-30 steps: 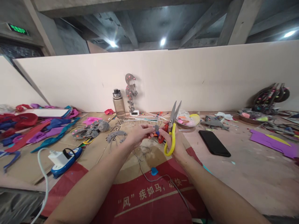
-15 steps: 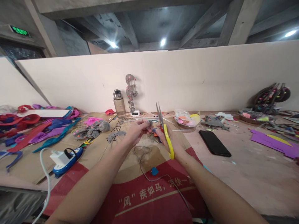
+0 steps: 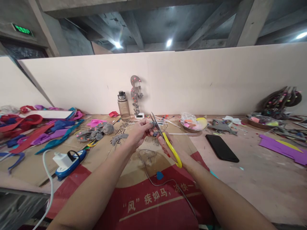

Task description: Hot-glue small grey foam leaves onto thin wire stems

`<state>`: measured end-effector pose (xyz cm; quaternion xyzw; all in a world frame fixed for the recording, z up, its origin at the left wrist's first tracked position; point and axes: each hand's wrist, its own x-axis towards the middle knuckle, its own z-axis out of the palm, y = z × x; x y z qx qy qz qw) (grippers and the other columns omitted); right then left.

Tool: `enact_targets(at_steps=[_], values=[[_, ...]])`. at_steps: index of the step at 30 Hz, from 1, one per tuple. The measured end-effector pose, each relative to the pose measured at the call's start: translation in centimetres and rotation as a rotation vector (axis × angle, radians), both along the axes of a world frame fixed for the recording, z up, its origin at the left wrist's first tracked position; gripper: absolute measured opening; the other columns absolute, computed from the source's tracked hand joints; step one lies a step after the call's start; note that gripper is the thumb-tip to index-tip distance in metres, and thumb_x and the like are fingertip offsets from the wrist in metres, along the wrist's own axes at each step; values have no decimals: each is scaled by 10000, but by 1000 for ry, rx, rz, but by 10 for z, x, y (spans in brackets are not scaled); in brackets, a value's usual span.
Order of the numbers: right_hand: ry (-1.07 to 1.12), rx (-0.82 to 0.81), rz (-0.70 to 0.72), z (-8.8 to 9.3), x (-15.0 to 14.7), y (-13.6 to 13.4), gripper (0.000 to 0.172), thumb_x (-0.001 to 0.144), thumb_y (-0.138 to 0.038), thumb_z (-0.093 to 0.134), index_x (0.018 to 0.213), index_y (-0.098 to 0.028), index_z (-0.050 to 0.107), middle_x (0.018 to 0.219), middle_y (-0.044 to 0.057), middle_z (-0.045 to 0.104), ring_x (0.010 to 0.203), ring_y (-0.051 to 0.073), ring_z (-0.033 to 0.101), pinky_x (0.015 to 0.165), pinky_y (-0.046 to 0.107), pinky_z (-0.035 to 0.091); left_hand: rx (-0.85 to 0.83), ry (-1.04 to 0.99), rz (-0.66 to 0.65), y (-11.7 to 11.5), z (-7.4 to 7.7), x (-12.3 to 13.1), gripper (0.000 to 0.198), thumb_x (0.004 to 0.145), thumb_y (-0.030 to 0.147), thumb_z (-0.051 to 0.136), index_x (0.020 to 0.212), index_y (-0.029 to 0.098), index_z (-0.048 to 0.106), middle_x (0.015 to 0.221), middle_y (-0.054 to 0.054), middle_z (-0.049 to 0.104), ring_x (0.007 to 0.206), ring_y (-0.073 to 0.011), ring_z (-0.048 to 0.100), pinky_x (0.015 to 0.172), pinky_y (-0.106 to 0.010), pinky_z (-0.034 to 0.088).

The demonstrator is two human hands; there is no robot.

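Observation:
My left hand [image 3: 140, 132] pinches a small grey piece [image 3: 153, 125] between thumb and fingertips; its exact kind is too small to make out. Close beside it, my right hand [image 3: 166, 147] is closed around yellow-handled scissors [image 3: 173, 150]. Their blades point up and to the left, near the grey piece; I cannot tell whether they touch it. A small dark patterned bit [image 3: 155, 134] shows between the hands. Below them, a thin grey cord [image 3: 145, 169] runs across the cardboard [image 3: 129, 179], past a small blue piece [image 3: 160, 175].
Left are a blue power strip [image 3: 72, 167], coloured fabric strips [image 3: 51, 134] and a ball of grey yarn [image 3: 108, 128]. A bottle [image 3: 123, 107] stands by the white partition [image 3: 179, 83]. To the right lie a black phone [image 3: 222, 148] and a dish of scraps [image 3: 193, 127].
The scissors have tilted left, bringing their blades closer to the grey piece in my left hand. My right hand has turned with them. The whole view has shifted slightly.

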<state>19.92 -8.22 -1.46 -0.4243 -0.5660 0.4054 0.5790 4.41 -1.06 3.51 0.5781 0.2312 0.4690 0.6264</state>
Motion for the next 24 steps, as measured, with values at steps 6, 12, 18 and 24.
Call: enact_targets(at_steps=[6,12,18,24], values=[[-67,-19,36,-6,2,4,307,809,-515,652,887,-224,596,554,-74,354,434,74,265,362,212,235,5,12,0,3,-2,-1,208,688,274,724,663,154,556,652,-10,652,471,-66,529,451,-186,330],[-11,-33,46,-7,0,5,323,769,-526,689,854,-225,609,539,-73,377,427,70,270,362,209,227,-4,23,8,2,0,-2,222,675,280,724,652,157,541,648,-9,645,461,-63,516,446,-187,329],[-10,-8,35,-6,-1,3,319,761,-532,689,844,-235,609,531,-71,385,428,76,292,364,206,238,-14,27,20,0,2,-1,224,657,270,727,646,162,531,641,-7,639,462,-66,517,469,-198,372],[-26,-34,41,-3,0,0,320,765,-528,691,809,-233,576,525,-78,355,419,71,277,359,206,229,-10,25,17,-2,2,-1,228,661,267,729,640,158,530,645,-15,645,470,-74,540,458,-194,364]])
